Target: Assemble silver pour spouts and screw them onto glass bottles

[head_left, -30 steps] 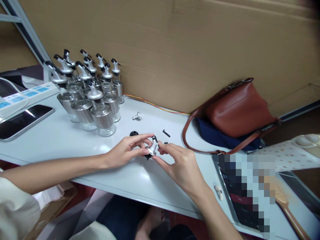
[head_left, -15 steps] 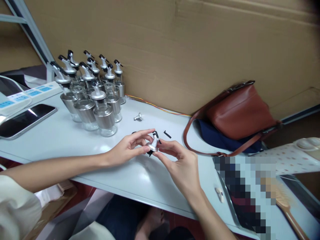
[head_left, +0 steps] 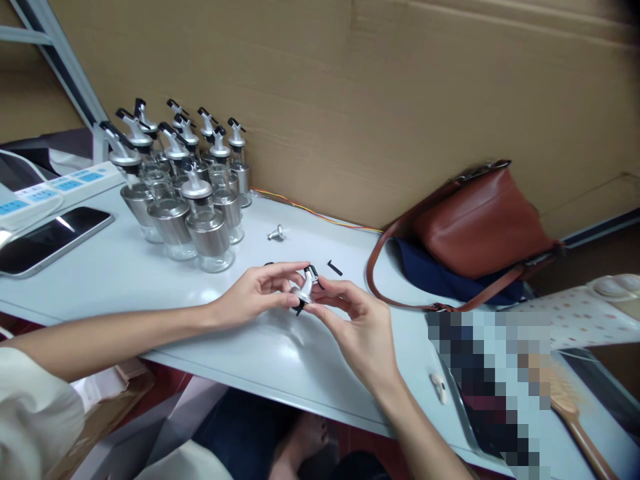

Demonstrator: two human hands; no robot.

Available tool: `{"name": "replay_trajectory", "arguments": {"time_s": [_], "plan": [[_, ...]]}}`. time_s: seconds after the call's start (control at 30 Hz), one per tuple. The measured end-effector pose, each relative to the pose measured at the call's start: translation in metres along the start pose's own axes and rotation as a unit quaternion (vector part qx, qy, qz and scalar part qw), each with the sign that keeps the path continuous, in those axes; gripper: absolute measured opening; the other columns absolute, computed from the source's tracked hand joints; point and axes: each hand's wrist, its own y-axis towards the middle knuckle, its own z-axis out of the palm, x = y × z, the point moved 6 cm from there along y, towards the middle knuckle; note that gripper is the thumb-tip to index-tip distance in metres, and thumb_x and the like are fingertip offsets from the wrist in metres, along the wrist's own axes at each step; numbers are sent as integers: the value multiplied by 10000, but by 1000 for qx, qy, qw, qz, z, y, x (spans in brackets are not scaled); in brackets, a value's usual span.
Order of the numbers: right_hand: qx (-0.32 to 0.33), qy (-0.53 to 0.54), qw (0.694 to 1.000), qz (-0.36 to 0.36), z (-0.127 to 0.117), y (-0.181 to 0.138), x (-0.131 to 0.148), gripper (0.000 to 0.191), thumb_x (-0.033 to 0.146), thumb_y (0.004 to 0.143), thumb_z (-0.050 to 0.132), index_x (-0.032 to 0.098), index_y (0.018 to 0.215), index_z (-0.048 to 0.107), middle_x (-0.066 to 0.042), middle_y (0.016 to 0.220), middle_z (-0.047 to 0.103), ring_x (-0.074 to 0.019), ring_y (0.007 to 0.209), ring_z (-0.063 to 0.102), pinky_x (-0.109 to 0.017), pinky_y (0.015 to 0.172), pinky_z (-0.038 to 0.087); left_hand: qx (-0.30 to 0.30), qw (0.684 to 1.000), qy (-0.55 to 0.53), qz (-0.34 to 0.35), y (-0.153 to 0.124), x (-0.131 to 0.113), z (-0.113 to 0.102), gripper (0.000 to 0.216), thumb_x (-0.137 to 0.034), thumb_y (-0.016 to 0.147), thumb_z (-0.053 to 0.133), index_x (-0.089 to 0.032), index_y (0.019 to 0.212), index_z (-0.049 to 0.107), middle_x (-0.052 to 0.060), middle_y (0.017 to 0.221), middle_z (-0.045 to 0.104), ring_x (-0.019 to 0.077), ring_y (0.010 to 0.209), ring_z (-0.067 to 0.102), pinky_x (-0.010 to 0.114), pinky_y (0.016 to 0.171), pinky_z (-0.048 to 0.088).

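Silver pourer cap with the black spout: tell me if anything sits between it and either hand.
Nothing visible does. The left hand and right hand both pinch the silver pourer cap with the black spout directly, just above the white table.

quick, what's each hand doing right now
left hand: fingers closed on the silver pourer cap
right hand: fingertips pinching the same cap from the other side

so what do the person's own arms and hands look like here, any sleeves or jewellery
Both forearms are bare from the elbow down. The left hand and right hand wear no gloves, and no rings, watch or bracelet show on the fingers or wrists. A loose white sleeve covers the left upper arm at the lower left corner. The right arm leaves the picture before any sleeve shows. Fingernails are short; no polish can be made out.
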Motion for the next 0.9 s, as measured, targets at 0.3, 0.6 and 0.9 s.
{"name": "replay_trajectory", "arguments": {"time_s": [0.3, 0.6, 0.9], "plan": [[3, 21, 1000, 0, 7, 2, -3, 219, 181, 699, 727, 199, 904, 652, -29, 847, 697, -176, 795, 667, -361, 787, 588, -14, 995, 43, 85, -1, -6, -3, 497, -168, 733, 740, -211, 1200, 577, 13, 959, 613, 76, 703, 544, 268, 763, 495], [-50, 49, 997, -26, 2, 1, 14, 259, 252, 755, 721, 238, 967, 573, -36, 935, 656, -179, 872, 675, -319, 732, 616, -20, 874, 394, 284, -16, -65, -2, 365, -319, 904, 547, -298, 1268, 568, 76, 1209, 555, 192, 992, 570, 363, 904, 474], [-135, -36, 981, -134, -32, 1, 60, 104, 250, 873, 593, 245, 882, 696, -43, 945, 625, -161, 894, 614, -243, 683, 539, -461, 749, 382, 284, -59, -114, -146, 514, -353, 846, 648, -370, 1312, 434, -3, 1285, 540, 245, 1187, 506, 427, 952, 387]]}}
